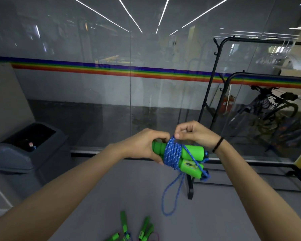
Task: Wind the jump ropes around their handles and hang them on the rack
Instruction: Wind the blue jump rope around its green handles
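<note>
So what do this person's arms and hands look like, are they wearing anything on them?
Both forearms are bare, with no sleeves in view and no gloves. The left hand has nothing on it that shows. The right hand has a thin black band around the wrist, like a hair tie or a slim bracelet. No rings or watch are visible.

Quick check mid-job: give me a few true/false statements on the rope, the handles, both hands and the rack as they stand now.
1. The left hand grips the green handles. True.
2. The blue rope is fully wound. False: a loop hangs loose below the handles.
3. The right hand pinches the rope above the handles. True.
4. The rope already hangs on the black rack. False: both hands hold it.
5. More green handles lie on the floor. True.
</note>
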Demonstrator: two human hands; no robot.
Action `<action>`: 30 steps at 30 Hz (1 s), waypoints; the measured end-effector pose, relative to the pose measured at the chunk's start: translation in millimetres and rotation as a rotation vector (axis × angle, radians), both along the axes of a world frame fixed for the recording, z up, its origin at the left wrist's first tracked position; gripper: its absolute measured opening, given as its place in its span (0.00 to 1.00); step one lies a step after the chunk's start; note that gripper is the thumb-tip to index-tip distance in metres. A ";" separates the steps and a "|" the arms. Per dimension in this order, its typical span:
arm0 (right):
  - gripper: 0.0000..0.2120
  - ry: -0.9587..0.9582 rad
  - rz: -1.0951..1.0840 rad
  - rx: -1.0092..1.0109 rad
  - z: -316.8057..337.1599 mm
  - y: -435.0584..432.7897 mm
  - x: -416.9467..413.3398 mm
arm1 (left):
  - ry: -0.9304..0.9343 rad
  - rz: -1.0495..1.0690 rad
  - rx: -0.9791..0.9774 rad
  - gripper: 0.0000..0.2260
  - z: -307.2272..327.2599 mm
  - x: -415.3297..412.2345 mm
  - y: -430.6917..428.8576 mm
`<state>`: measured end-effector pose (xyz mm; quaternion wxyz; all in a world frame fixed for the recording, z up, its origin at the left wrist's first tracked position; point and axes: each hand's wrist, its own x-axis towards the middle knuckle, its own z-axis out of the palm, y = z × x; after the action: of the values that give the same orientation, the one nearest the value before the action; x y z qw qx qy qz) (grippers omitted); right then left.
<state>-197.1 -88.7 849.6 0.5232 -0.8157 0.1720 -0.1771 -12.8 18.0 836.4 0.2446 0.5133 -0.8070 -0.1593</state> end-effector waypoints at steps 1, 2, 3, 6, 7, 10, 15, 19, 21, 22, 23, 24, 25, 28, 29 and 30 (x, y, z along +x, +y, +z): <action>0.13 -0.040 -0.017 0.070 -7.8 -3.9 -2.1 | 0.113 0.011 -0.004 0.19 -2.0 -0.6 2.0; 0.13 -0.080 -0.056 0.155 -14.4 -4.9 -3.7 | 0.229 0.034 -0.011 0.18 -3.2 -0.6 3.0; 0.10 -0.111 -0.138 0.188 -22.3 -7.9 -5.2 | 0.346 0.063 -0.025 0.19 -3.6 -0.4 3.4; 0.14 -0.167 -0.280 0.175 -36.2 -2.7 -0.3 | 0.586 0.165 -0.056 0.18 -2.5 0.8 0.0; 0.16 -0.150 -0.244 0.165 -39.7 -0.1 2.9 | 0.639 0.209 -0.070 0.17 -2.4 0.0 -1.6; 0.15 -0.079 -0.202 0.154 -36.8 11.5 11.2 | 0.894 0.400 -0.061 0.16 -5.0 0.1 -8.3; 0.15 0.097 -0.261 -0.170 -31.6 27.0 14.6 | 0.727 0.699 -0.096 0.18 -9.4 -1.4 -12.9; 0.13 0.291 -0.232 -0.510 -18.8 35.2 11.0 | 0.328 0.780 -0.204 0.21 -9.0 6.6 -8.8; 0.11 0.404 -0.176 -0.643 -11.4 38.2 9.6 | 0.154 0.723 -0.179 0.22 -6.2 9.5 -5.1; 0.11 0.456 -0.142 -0.692 -7.5 38.8 9.1 | 0.047 0.685 -0.168 0.21 -3.8 8.9 -2.9; 0.11 0.495 -0.110 -0.730 -3.7 39.0 8.6 | -0.058 0.635 -0.160 0.21 -1.6 7.7 -0.9; 0.12 0.523 -0.084 -0.758 1.2 39.0 7.9 | -0.150 0.576 -0.154 0.20 0.8 6.6 1.2; 0.12 0.542 -0.067 -0.770 7.2 38.8 6.8 | -0.229 0.510 -0.138 0.19 2.4 6.3 2.3; 0.12 0.547 0.001 -0.772 24.2 34.1 2.3 | -0.389 0.315 -0.065 0.19 4.5 7.4 6.6; 0.11 0.529 0.029 -0.752 28.0 31.3 1.5 | -0.402 0.260 -0.035 0.19 5.3 7.3 8.5; 0.10 0.497 0.050 -0.701 30.3 27.5 0.3 | -0.399 0.212 -0.015 0.19 6.4 6.2 10.4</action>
<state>-196.8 -61.2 879.9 0.1610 -0.9659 0.2024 -0.0104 -6.6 28.4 842.8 0.0995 0.6147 -0.7821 -0.0219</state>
